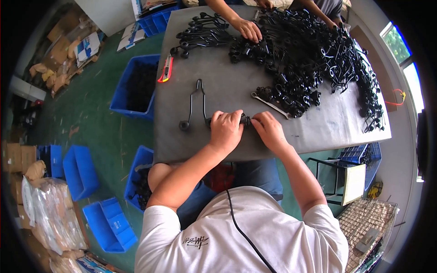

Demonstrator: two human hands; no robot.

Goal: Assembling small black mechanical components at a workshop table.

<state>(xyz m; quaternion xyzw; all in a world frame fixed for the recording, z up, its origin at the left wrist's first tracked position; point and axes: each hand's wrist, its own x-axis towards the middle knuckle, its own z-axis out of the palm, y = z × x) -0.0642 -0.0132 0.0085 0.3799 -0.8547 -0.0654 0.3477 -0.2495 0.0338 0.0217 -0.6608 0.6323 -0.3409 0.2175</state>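
- The small black fitting (246,120) sits over the near part of the counter (175,144), between the left hand (226,130) and the right hand (271,130), both about equally near it.
- The bent black rod (203,101) lies just left of the left hand, its long axis running away from the person, its bend at the far end.
- The rod's right leg reaches the left hand; whether that hand holds it cannot be told.
- The left hand is curled closed, pinching the fitting.
- The right hand's bent fingertips touch the fitting's right end; their grip is unclear.
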